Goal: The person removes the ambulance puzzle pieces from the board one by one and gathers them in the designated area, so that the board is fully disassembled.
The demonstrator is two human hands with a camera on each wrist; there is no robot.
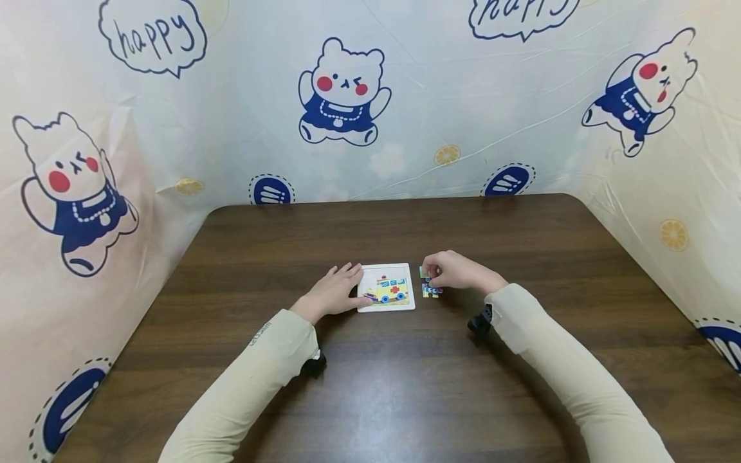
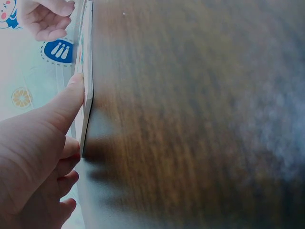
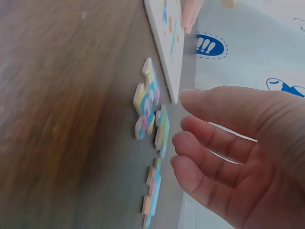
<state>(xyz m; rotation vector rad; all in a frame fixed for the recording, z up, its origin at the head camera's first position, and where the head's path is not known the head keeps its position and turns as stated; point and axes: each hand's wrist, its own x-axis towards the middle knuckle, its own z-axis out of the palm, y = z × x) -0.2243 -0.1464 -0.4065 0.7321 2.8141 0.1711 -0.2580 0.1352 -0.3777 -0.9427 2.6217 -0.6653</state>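
- Head view: your left grip [image 1: 334, 290] lies spread on the left edge of the white-framed board [image 1: 386, 308]; puzzle pieces [image 1: 431, 291] sit just right of it on the bench [image 1: 376, 366].
- Your right grip [image 1: 454, 270] is loosely curled, half wide, beside the pieces, seemingly holding nothing.
- You appear to be picking up; next likely calls for pinching one piece by its edges.
- Backdrop [image 1: 231, 128] bubbles read "happy"; your sleeve lettering [image 1: 260, 334] is too small to read.

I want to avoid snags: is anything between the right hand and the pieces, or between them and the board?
Nothing visible stands in the way. The right hand hovers by the pieces; only bare table separates them from the board. The left hand is at its far side.
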